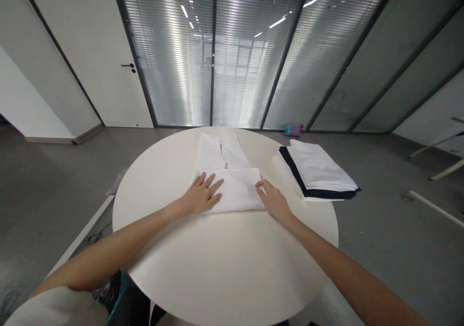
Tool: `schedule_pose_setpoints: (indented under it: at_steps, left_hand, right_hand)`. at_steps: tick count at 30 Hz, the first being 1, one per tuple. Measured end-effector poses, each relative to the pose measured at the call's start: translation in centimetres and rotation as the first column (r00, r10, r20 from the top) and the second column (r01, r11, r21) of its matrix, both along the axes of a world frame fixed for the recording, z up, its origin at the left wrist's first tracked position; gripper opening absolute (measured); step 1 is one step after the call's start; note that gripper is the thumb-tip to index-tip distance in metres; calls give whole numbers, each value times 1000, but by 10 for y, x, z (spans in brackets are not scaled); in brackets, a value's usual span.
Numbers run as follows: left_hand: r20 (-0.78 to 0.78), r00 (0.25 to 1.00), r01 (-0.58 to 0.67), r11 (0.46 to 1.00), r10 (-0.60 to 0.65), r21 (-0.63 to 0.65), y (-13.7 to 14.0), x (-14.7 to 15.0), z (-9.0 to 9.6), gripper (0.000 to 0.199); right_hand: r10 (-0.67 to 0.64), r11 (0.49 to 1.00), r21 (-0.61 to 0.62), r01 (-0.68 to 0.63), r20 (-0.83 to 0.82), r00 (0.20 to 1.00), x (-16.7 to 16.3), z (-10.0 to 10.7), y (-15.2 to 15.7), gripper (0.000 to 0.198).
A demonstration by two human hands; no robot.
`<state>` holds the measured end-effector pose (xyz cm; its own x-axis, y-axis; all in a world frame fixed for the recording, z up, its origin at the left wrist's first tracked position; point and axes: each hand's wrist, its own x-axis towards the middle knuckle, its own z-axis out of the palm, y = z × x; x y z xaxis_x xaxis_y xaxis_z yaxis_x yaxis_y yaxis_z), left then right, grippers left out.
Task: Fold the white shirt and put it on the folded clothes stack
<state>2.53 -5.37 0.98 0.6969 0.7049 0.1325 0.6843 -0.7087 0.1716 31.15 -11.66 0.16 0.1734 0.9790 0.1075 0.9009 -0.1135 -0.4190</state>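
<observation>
You're at a round white table [224,258], matte top, bare across the near half. Grey floor all round it. Behind it a wall of glass partitions [235,60] with closed slatted blinds and dark frames, ceiling strip lights reflected in the glass. Far left, a white door [108,60] with a black handle. On the floor at the foot of the glass, a small teal and pink object [294,129], too small to identify. At the right edge, pale table or stand legs [435,171] on the floor.

The white garment [228,176] lies at the table's middle, running away from you toward the far edge. Its far part is flat, two long panels side by side with a seam between them. The near end is folded back over itself into a neat rectangular layer, edges fairly square, few wrinkles.

Your left hand [201,195] lies flat, palm down, fingers spread, on the left of that folded layer, pressing it, not gripping. Your right hand [273,201] is at the layer's right edge, fingers curled on the cloth; can't tell whether it pinches the edge or just rests on it.

Right of the garment, apart from it, a stack of folded cloths [319,173]: white on top, a dark navy layer below, more white beneath.
</observation>
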Motion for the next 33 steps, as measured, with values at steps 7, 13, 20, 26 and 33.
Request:
schedule_pose_setpoints:
  at_steps: [7,13,20,26,33]
  left_hand:
    - [-38,999,-37,999,37,-14,0,-2,-12,62]
    - [-40,998,-54,998,54,-13,1,0,-15,64]
    - [-41,999,-28,993,33,119,-7,1,-5,60]
    - [-27,973,228,943,-228,244,-47,20,8,63]
    - [-59,863,506,861,-503,60,-27,-65,30,40]
  right_hand:
    - [118,953,229,-198,321,940,-18,29,4,39]
    - [494,870,-142,-473,242,835,-38,9,28,75]
    - [588,807,-160,-568,130,798,0,8,48,72]
    - [457,886,-177,-428,185,870,-30,6,32,65]
    - [520,853,-84,-515,44,853,-40,28,6,63]
